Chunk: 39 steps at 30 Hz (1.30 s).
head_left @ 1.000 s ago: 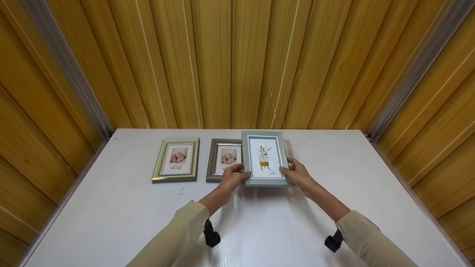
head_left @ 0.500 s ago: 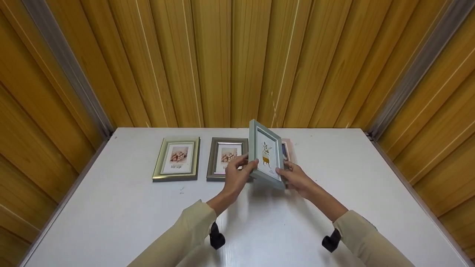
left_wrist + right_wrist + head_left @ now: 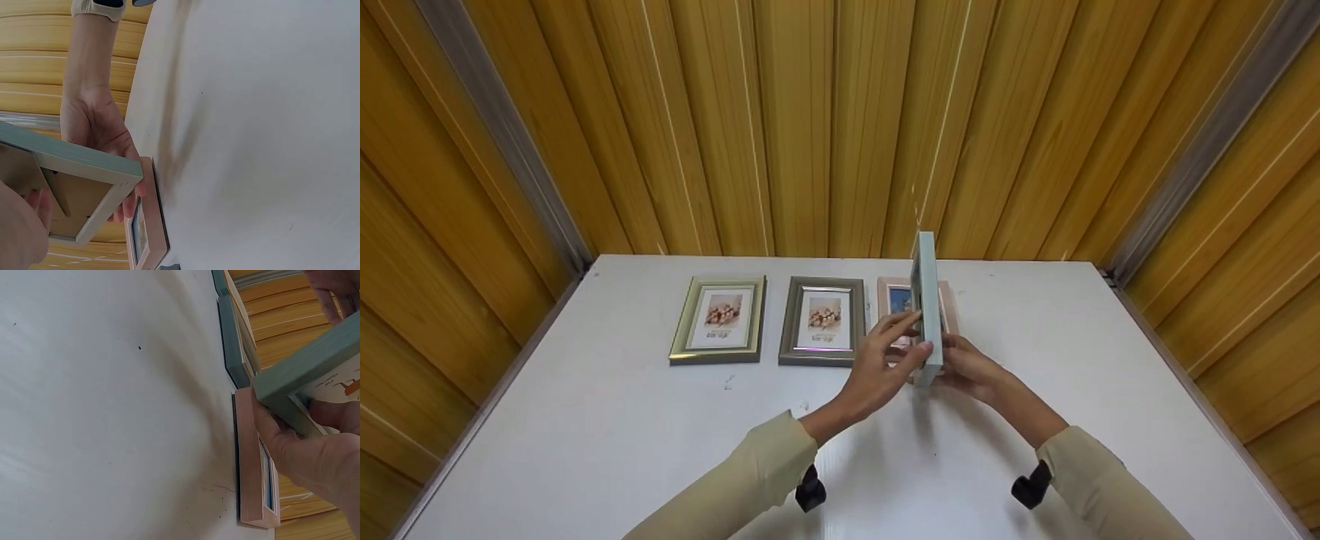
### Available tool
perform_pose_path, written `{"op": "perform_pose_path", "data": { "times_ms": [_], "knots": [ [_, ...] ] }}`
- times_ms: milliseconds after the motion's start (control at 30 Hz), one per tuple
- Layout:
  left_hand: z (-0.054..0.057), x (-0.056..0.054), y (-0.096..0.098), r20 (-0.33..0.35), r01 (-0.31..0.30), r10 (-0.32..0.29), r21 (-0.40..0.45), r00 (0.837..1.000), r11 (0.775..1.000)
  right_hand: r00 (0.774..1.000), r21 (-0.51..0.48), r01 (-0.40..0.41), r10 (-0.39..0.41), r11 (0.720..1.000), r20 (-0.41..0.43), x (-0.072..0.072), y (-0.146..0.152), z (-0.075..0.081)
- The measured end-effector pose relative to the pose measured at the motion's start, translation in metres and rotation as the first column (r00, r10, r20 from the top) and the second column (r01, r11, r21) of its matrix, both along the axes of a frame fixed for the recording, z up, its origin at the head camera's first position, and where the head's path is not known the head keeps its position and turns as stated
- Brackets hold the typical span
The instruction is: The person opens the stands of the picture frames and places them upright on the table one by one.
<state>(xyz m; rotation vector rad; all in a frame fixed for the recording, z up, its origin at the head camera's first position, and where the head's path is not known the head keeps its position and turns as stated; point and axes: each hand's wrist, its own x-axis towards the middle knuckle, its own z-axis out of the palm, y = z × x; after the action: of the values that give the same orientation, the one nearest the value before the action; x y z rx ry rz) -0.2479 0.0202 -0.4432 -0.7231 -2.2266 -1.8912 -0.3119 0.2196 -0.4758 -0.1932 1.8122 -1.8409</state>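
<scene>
A blue-green picture frame [image 3: 929,300] is tilted up edge-on above the table between both hands. Its back, with a brown stand [image 3: 19,167], faces left, and its printed front faces right. My left hand [image 3: 877,371] has its thumb at the near edge and its bent fingers at the stand on the back; the left wrist view partly cuts them off. My right hand [image 3: 320,455] grips the lower corner, thumb on the front. Below it a pink picture frame [image 3: 949,300] lies partly hidden.
On the white table [image 3: 585,435] lie a grey-brown picture frame [image 3: 823,322] and a gold-green picture frame [image 3: 718,321], both face up to the left. A yellow wood-patterned wall [image 3: 795,127] rises behind the table, with more panels at both sides.
The blue-green picture frame has turned from face-on to edge-on and shifted right. My left hand has followed it rightward, uncovering the grey-brown frame; the right hand has shifted little.
</scene>
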Motion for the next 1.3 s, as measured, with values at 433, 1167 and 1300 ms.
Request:
{"op": "perform_pose_path", "data": {
  "times_ms": [433,1167,1300],
  "knots": [
    [-0.003,0.001,-0.003,0.016,0.093,-0.093,-0.006,0.996,0.996,1.0,0.007,0.015,-0.015,1.0,0.008,0.002,-0.002,-0.003],
    [-0.003,-0.004,-0.013,-0.033,0.074,-0.074,0.023,0.997,0.997,0.997,-0.054,-0.079,0.077,0.995,-0.022,0.0,0.009,-0.01],
    [-0.001,-0.007,-0.018,-0.083,0.051,-0.052,-0.016,0.995,0.999,0.996,-0.058,-0.088,0.086,0.994,-0.027,0.0,0.011,-0.009]
  ]
}}
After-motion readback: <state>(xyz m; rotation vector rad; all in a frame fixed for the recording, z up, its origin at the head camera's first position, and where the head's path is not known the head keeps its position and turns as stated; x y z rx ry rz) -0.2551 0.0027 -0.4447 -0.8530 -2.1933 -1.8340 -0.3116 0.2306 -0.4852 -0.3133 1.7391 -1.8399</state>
